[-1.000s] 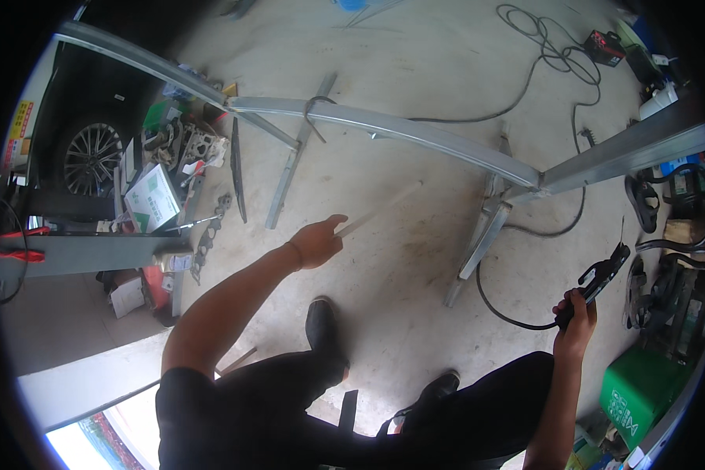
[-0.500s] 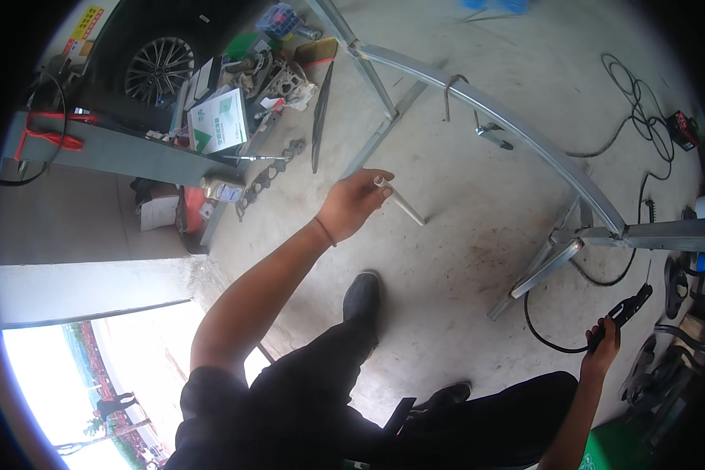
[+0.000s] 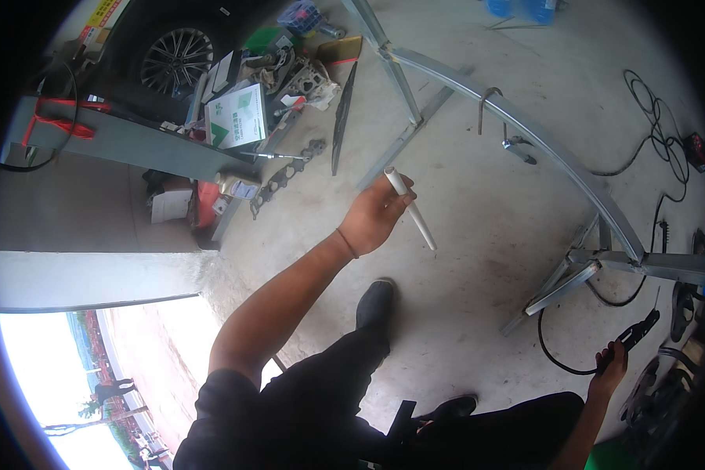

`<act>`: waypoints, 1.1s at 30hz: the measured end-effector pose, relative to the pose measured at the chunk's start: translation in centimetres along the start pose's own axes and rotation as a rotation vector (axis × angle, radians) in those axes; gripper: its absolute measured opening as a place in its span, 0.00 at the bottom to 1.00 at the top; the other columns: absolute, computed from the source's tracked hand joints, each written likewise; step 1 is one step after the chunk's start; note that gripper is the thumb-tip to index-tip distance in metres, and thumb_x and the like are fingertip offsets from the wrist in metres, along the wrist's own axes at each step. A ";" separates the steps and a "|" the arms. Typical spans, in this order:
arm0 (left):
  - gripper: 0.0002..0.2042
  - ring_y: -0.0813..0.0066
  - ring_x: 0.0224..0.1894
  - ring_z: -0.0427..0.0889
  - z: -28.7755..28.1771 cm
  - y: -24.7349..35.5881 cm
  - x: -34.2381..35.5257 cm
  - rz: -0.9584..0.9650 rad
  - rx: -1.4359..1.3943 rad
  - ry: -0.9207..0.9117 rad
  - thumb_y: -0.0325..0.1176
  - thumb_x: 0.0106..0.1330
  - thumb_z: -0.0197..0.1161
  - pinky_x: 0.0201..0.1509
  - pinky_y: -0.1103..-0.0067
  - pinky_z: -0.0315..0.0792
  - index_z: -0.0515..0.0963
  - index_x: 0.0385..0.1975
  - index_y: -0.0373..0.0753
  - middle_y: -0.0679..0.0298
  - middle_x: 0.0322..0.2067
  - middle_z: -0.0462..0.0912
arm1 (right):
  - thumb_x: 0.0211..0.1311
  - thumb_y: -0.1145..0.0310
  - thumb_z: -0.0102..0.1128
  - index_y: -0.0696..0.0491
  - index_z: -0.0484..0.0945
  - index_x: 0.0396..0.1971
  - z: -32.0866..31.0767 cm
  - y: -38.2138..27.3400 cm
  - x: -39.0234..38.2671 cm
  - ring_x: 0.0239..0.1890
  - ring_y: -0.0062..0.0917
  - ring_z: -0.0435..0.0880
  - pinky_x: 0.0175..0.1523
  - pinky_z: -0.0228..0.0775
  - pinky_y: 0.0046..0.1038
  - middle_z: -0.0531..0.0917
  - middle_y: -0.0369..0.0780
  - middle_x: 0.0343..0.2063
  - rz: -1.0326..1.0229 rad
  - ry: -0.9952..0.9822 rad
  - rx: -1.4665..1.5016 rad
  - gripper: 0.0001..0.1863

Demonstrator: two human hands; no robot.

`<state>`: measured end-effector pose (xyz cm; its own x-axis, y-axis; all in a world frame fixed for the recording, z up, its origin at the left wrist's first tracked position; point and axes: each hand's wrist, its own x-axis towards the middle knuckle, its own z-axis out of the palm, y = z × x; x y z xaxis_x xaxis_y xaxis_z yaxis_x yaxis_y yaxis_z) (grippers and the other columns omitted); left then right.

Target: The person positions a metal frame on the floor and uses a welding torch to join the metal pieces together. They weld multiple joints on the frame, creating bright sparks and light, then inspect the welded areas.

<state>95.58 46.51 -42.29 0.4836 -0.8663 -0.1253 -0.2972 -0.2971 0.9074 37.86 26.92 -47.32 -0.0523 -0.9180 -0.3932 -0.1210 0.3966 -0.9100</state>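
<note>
My left hand (image 3: 374, 211) is closed round a short white tube (image 3: 420, 222), held out over the floor and slanting down to the right. At the lower right, my right hand (image 3: 609, 370) grips a black welding electrode holder (image 3: 637, 332). A thin rod sticks up from its tip, and a black cable (image 3: 547, 349) runs from its lower end. Beyond both hands stands a metal frame (image 3: 560, 153) with a curved top bar. On that bar hangs a bent metal hook (image 3: 482, 110), with a clamp (image 3: 518, 150) beside it.
A red-and-black welding machine (image 3: 695, 152) with coiled cable sits at the right. Car parts and a white-and-green box (image 3: 237, 117) crowd the left near a car wheel (image 3: 177, 61). A grey beam (image 3: 125, 145) juts in there. Sandals (image 3: 681, 312) lie at the right edge.
My left hand has moved slightly right and down in the picture, and the white tube now points more steeply downward. The whole view has shifted a little. Both hands keep their holds.
</note>
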 end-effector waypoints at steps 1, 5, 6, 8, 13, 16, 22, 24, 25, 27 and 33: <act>0.09 0.73 0.50 0.80 -0.1 -0.3 -0.4 0.014 -0.046 -0.008 0.30 0.73 0.58 0.56 0.74 0.73 0.73 0.50 0.38 0.60 0.44 0.81 | 0.64 0.58 0.63 0.47 0.77 0.39 0.6 -0.1 -0.2 0.32 0.16 0.75 0.41 0.68 0.25 0.78 0.30 0.32 -0.002 -0.011 -0.007 0.11; 0.09 0.69 0.49 0.80 -0.7 -1.1 -1.9 0.037 0.139 -0.076 0.26 0.73 0.54 0.56 0.73 0.73 0.72 0.51 0.38 0.59 0.46 0.81 | 0.64 0.58 0.63 0.47 0.78 0.40 1.7 -0.4 0.6 0.33 0.16 0.75 0.42 0.68 0.25 0.78 0.30 0.33 0.014 -0.014 -0.107 0.11; 0.09 0.66 0.49 0.80 -0.9 -0.7 -2.0 -0.001 0.156 -0.102 0.24 0.72 0.54 0.56 0.72 0.73 0.71 0.50 0.38 0.58 0.45 0.81 | 0.64 0.58 0.63 0.47 0.78 0.40 1.8 -0.2 0.8 0.33 0.16 0.75 0.42 0.68 0.25 0.78 0.30 0.33 0.008 -0.011 -0.151 0.12; 0.09 0.63 0.48 0.81 -0.6 -1.6 -2.5 -0.004 0.122 -0.114 0.23 0.72 0.53 0.55 0.71 0.74 0.70 0.49 0.38 0.57 0.45 0.80 | 0.63 0.57 0.64 0.47 0.78 0.40 1.9 0.2 0.9 0.33 0.16 0.75 0.42 0.69 0.26 0.78 0.30 0.34 -0.014 0.099 -0.207 0.12; 0.07 0.68 0.52 0.78 -0.9 -3.5 -3.0 0.070 0.008 -0.086 0.25 0.74 0.51 0.59 0.74 0.71 0.70 0.49 0.39 0.58 0.49 0.80 | 0.63 0.58 0.65 0.47 0.78 0.41 0.7 1.3 2.6 0.33 0.16 0.75 0.43 0.69 0.26 0.79 0.30 0.35 0.049 0.103 -0.151 0.12; 0.08 0.66 0.53 0.78 -0.4 -3.6 -3.2 0.035 0.112 -0.150 0.24 0.74 0.50 0.59 0.73 0.71 0.70 0.49 0.38 0.58 0.50 0.80 | 0.63 0.57 0.65 0.46 0.78 0.42 0.7 0.9 2.3 0.33 0.15 0.75 0.43 0.69 0.26 0.79 0.29 0.34 0.109 0.121 -0.092 0.12; 0.08 0.66 0.53 0.79 0.0 -3.9 -2.3 0.013 0.132 -0.108 0.25 0.74 0.51 0.59 0.72 0.72 0.69 0.50 0.38 0.58 0.49 0.80 | 0.63 0.56 0.64 0.46 0.79 0.42 0.8 1.0 1.5 0.33 0.15 0.76 0.44 0.69 0.26 0.79 0.29 0.34 0.032 0.095 -0.163 0.12; 0.08 0.69 0.52 0.79 -0.7 -5.6 -1.3 -0.009 0.048 -0.094 0.26 0.74 0.52 0.55 0.72 0.74 0.69 0.51 0.37 0.59 0.48 0.80 | 0.63 0.56 0.64 0.46 0.79 0.42 -0.3 1.0 2.0 0.34 0.15 0.76 0.45 0.69 0.26 0.79 0.29 0.34 0.115 0.100 -0.122 0.13; 0.09 0.69 0.52 0.79 -1.2 -6.2 -0.7 -0.054 -0.016 -0.082 0.26 0.74 0.52 0.55 0.72 0.75 0.69 0.51 0.37 0.59 0.48 0.80 | 0.63 0.56 0.64 0.46 0.79 0.42 -0.5 1.0 1.8 0.34 0.15 0.76 0.45 0.69 0.26 0.79 0.29 0.34 0.122 0.104 -0.115 0.13; 0.10 0.69 0.52 0.79 -1.6 -7.0 0.4 -0.124 -0.178 -0.021 0.26 0.75 0.52 0.53 0.73 0.76 0.68 0.53 0.35 0.57 0.47 0.80 | 0.64 0.56 0.63 0.46 0.79 0.42 -0.8 0.8 1.4 0.34 0.15 0.76 0.45 0.69 0.26 0.79 0.29 0.35 0.135 0.116 -0.099 0.13; 0.15 0.63 0.41 0.85 -6.1 -9.7 1.9 -0.244 -0.334 0.300 0.29 0.73 0.50 0.44 0.73 0.83 0.64 0.54 0.26 0.49 0.40 0.81 | 0.71 0.66 0.54 0.53 0.75 0.55 -2.6 1.3 0.9 0.41 0.20 0.77 0.48 0.74 0.27 0.78 0.36 0.44 -0.063 -0.030 -0.319 0.15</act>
<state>104.37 50.23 -48.85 0.7357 -0.6197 -0.2733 0.1096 -0.2892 0.9510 35.12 26.60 -48.47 -0.0059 -0.9385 -0.3451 -0.4275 0.3143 -0.8476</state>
